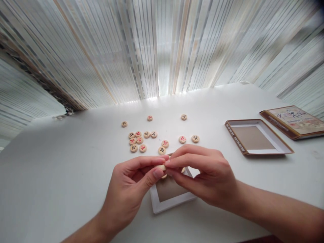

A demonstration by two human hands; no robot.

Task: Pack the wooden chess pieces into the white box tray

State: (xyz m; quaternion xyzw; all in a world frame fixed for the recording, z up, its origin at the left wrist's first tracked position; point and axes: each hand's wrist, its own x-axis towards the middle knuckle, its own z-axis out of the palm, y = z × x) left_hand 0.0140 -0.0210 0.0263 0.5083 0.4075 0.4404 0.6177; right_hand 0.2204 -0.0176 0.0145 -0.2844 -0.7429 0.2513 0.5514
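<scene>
Between the fingertips of my left hand [128, 189] and my right hand [209, 177] is a pale wooden Chinese chess piece [161, 167], seen edge-on. Thumb and fingers of both hands are closed on it, and its marking cannot be read. Below them lies a shallow white-rimmed box [157, 206] with a brown bottom, partly covered by the hands. Another piece [183, 170] shows behind my right fingers at the box. Just beyond my fingertips are a black-marked piece [162, 150] and a red-marked piece [165, 143] on the white table [76, 175].
Several pieces cluster [136, 141] left of centre, with others scattered behind, one [183, 117] near the curtain [141, 50]. To the right lie an open brown-edged box part [265, 151] and a printed box [295, 119].
</scene>
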